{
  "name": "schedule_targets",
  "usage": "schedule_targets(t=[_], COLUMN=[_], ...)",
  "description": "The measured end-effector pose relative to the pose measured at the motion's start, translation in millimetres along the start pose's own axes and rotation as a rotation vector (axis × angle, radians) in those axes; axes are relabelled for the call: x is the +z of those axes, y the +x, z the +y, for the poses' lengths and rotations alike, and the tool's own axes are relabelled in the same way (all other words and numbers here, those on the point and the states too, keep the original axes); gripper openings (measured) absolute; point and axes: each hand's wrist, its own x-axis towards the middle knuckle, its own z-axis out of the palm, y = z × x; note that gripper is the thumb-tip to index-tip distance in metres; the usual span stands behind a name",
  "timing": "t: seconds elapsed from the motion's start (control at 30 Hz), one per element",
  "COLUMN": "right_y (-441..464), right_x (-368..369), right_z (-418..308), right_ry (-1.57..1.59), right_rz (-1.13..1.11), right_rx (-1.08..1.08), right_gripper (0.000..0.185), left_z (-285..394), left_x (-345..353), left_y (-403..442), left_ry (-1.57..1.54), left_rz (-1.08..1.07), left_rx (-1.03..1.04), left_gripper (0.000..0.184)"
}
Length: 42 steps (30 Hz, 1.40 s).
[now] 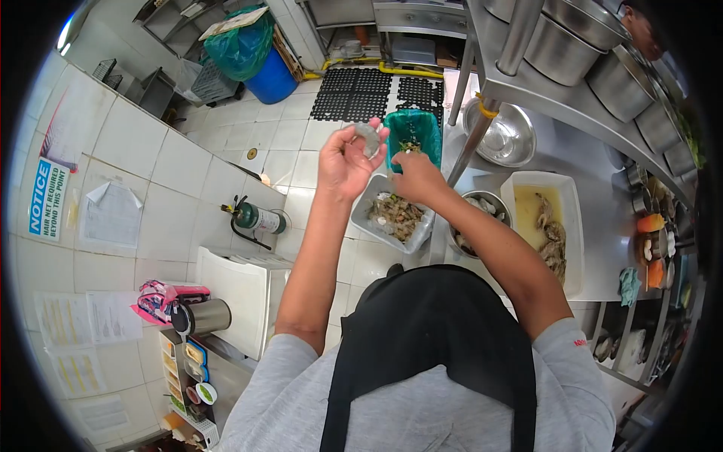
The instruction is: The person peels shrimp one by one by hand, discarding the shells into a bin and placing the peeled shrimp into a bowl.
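My left hand, raised in front of me, pinches a grey, curled shrimp that looks peeled. My right hand is lower and to the right, fingers closed together over the edge between two containers; anything in them is too small to make out. Below it, a white tub holds a heap of brownish shrimp or shells. Just beyond stands a bin with a green liner, with scraps inside. Partly behind my right forearm, a metal bowl contains grey shrimp. A white rectangular tub holds whole shrimp in yellowish liquid.
A shiny metal bowl sits on the steel counter, under a shelf post. Metal pots line the shelf above. To my left are a fire extinguisher and a white cabinet. Black mats lie ahead.
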Motion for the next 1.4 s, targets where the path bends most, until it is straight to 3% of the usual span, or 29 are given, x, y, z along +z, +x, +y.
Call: schedule_targets(t=[0.17,0.27,0.4,0.5,0.57,0.63,0.67,0.8,0.9,1.07,1.2,1.4], right_y=[-5.3,-4.3,-25.2,-37.4,-48.0,-58.6,-67.4,-94.6,-113.0,-147.5,-159.8,-181.5], right_x=[-32.3,-24.2,-54.8,-80.3,-97.3,-115.9,-126.5,-136.2,-125.6,-129.8,-105.7,-105.6], right_z=[0.2,15.3,7.2,9.7,15.4,19.6,20.9,20.5,38.1,61.3,87.2,99.5], right_ry=[0.208,0.088,0.374,0.882,0.868,0.755,0.820,0.665,0.607,0.863,1.094,1.072], right_rz=[0.052,0.179,0.232,0.065,0.052,0.106,0.067,0.487,0.583,0.380,0.193,0.241], right_rx=[0.007,-0.051,0.017,0.109,0.042,-0.051,0.067,0.091,0.114,0.234,0.157,0.148], right_gripper=[0.029,0.024,0.027,0.029,0.027,0.025,0.021,0.016,0.016,0.016,0.017,0.018], left_z=[-35.5,-46.6,-56.2,-63.3,-68.8,-78.4,-85.0,-119.0,-151.8,-160.9,-162.0,-174.9], left_x=[-37.2,-36.3,-43.4,-29.8,-10.7,0.8,6.6,32.6,55.9,33.9,19.6,22.6], left_y=[11.2,6.9,7.0,2.2,-0.5,3.4,5.0,1.0,-15.6,-6.8,-6.0,-10.8], left_ry=[0.375,0.593,0.807,0.974,1.053,0.998,0.939,0.814,0.864,1.002,1.054,0.957], left_rz=[-0.023,0.008,-0.082,-0.199,-0.283,-0.328,-0.335,-0.318,-0.249,-0.419,-0.478,-0.373], left_rx=[-0.016,-0.045,-0.047,-0.056,-0.082,-0.106,-0.124,-0.101,-0.057,-0.219,-0.373,-0.484], left_gripper=[0.025,0.031,0.029,0.028,0.027,0.026,0.026,0.026,0.026,0.025,0.020,0.022])
